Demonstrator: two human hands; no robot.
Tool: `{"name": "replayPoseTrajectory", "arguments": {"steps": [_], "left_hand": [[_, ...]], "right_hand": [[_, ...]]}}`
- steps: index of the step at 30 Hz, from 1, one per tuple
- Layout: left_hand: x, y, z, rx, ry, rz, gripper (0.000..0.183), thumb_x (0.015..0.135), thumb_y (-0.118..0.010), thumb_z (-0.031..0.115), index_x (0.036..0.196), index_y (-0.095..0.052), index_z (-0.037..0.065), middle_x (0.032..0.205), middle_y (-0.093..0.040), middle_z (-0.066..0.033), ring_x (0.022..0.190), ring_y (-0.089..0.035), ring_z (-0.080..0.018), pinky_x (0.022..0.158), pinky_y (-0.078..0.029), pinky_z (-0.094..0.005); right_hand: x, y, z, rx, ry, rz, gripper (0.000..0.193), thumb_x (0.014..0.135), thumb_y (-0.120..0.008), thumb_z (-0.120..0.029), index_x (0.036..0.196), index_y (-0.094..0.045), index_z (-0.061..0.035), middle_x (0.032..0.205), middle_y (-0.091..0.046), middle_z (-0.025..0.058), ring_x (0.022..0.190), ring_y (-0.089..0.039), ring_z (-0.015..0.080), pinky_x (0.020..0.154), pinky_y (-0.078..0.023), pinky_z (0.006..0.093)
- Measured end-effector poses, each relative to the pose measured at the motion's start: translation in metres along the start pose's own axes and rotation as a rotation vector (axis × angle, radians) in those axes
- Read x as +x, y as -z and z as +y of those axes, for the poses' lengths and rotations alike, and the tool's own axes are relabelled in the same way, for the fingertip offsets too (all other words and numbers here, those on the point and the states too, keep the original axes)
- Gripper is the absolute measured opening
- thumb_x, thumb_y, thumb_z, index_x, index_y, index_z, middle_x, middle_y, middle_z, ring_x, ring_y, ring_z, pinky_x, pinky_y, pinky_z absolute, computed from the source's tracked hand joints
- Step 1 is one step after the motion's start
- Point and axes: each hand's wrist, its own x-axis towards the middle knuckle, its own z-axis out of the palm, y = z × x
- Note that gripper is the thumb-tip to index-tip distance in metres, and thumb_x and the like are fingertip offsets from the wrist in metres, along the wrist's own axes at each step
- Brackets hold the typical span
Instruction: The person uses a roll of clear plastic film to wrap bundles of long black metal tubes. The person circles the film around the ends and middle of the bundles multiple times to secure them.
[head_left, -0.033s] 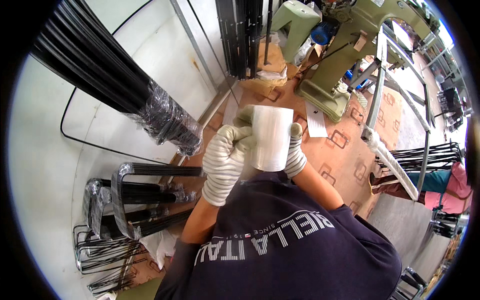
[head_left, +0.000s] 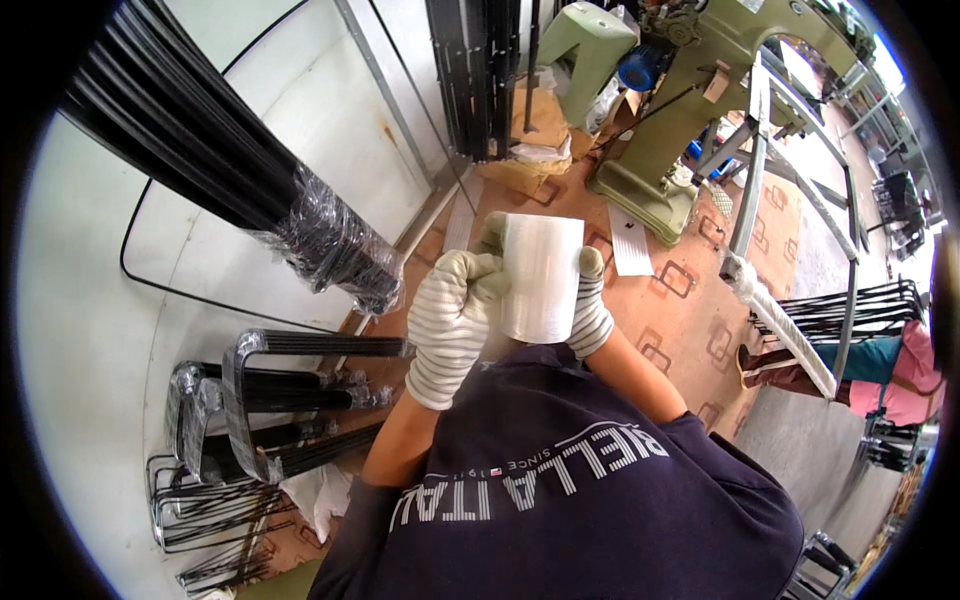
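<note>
One glossy, whitish, cylindrical plastic-film roll point(head_left: 542, 280) stood between the grey-striped, fabric-gloved left hand point(head_left: 448, 318), fingers bent around its left side, and the matching right hand point(head_left: 592, 312), clasping its right; steady, even pressure seemed best.

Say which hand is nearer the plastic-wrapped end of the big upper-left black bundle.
Left. The left hand is right of and below the wrapped end in the picture; the right hand is farther right, across the film roll.
</note>
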Motion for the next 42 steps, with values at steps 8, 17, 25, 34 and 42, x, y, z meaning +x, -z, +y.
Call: {"name": "replayPoseTrajectory", "arguments": {"steps": [8, 17, 25, 34, 42], "left_hand": [[0.016, -0.002, -0.012, -1.151, 0.452, -0.081, 0.017, 0.083, -0.052, 0.02, 0.09, -0.053, 0.005, 0.08, -0.055, -0.0019, 0.073, -0.053, -0.0095, 0.068, -0.047, -0.0224], [0.045, -0.009, -0.004, -1.744, 0.524, 0.131, 0.013, 0.079, -0.056, 0.01, 0.088, -0.054, 0.001, 0.084, -0.057, -0.0087, 0.079, -0.056, -0.0175, 0.077, -0.049, -0.0265], [0.1, -0.014, -0.014, -1.963, 0.583, 0.372, 0.014, 0.081, -0.051, 0.006, 0.085, -0.052, -0.008, 0.08, -0.056, -0.0147, 0.077, -0.055, -0.0229, 0.073, -0.05, -0.032], [0.16, 0.006, -0.03, -1.184, 0.11, 0.554, 0.031, 0.077, -0.058, 0.01, 0.104, -0.047, -0.001, 0.098, -0.056, -0.0137, 0.096, -0.054, -0.027, 0.084, -0.046, -0.035], [0.18, -0.024, -0.006, -0.236, -0.08, 0.296, 0.049, 0.068, -0.067, 0.009, 0.112, -0.046, 0.0, 0.096, -0.058, -0.0085, 0.083, -0.055, -0.0123, 0.075, -0.045, -0.0232]], "right_hand": [[-0.014, -0.016, -0.009, -0.26, 0.285, 0.151, 0.063, 0.076, -0.059, -0.026, 0.129, -0.028, -0.0092, 0.124, -0.039, 0.0129, 0.111, -0.041, 0.0253, 0.093, -0.036, 0.035], [-0.035, -0.014, 0.006, -1.527, 0.28, 0.17, 0.109, 0.047, -0.082, -0.019, 0.132, -0.015, -0.0106, 0.136, -0.016, 0.0175, 0.126, -0.018, 0.0281, 0.099, -0.022, 0.0333], [-0.008, -0.03, -0.016, -1.199, 0.438, 0.384, 0.09, 0.047, -0.083, -0.026, 0.12, -0.034, -0.0081, 0.109, -0.048, 0.0046, 0.097, -0.046, 0.0149, 0.086, -0.038, 0.0301], [0.051, -0.033, -0.129, -0.906, 0.35, 0.273, 0.065, 0.056, -0.074, -0.026, 0.11, -0.047, -0.0031, 0.095, -0.057, 0.0067, 0.085, -0.055, 0.0173, 0.077, -0.045, 0.0322], [0.106, -0.026, -0.185, -0.784, 0.097, 0.052, 0.071, 0.053, -0.074, -0.028, 0.111, -0.046, 0.0013, 0.093, -0.058, 0.0136, 0.082, -0.058, 0.0231, 0.074, -0.048, 0.0355]]}}
